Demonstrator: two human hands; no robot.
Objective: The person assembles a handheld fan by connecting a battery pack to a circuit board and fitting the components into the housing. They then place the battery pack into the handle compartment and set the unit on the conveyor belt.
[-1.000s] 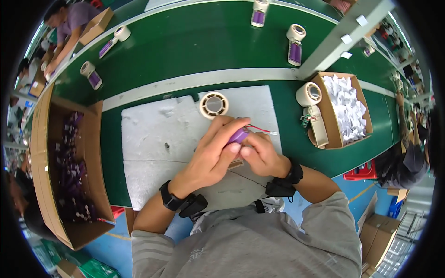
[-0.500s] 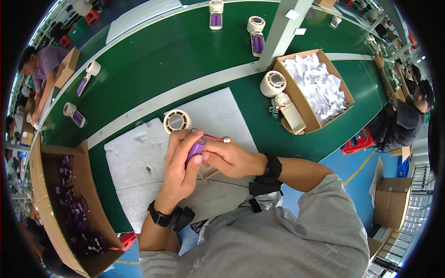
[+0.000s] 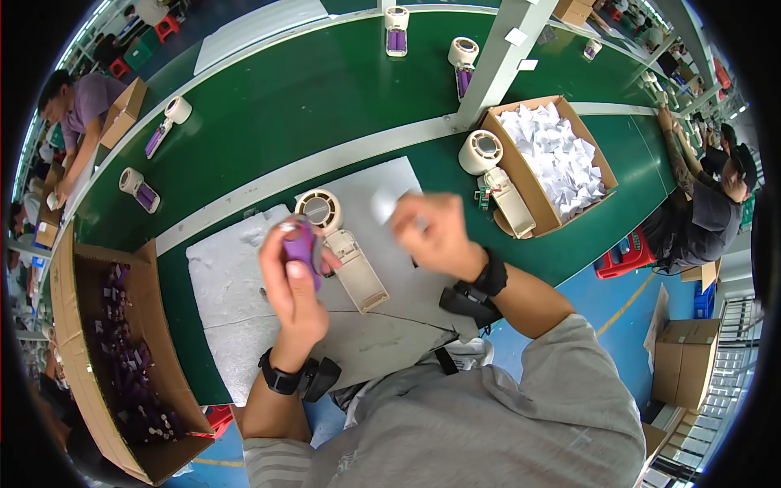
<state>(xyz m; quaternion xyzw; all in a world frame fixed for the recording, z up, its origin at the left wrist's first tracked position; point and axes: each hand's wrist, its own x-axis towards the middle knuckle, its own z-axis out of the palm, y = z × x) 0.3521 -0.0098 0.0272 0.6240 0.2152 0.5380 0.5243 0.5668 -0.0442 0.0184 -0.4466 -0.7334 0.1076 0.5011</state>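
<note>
Blue floor (image 3: 630,346) shows at lower right, below the curving edge of a green workbench (image 3: 443,167). At lower left stands a long cardboard box (image 3: 73,325) holding many purple packs (image 3: 122,350). Left of centre, the left hand (image 3: 297,293) grips a purple battery pack (image 3: 301,248) above a pale foam pad (image 3: 220,268). A cream housing (image 3: 358,272) lies on that pad, its hollow handle slanting down between the hands. Just right of centre, the right hand (image 3: 435,236) is curled, pinching a white piece (image 3: 382,207) too blurred to identify. Farther right, a second housing (image 3: 508,203) lies just beside an open carton (image 3: 508,150) of white slips (image 3: 553,146). Across the top, beyond a pale rail (image 3: 342,155), sit cream units (image 3: 396,20) bearing purple packs.
</note>
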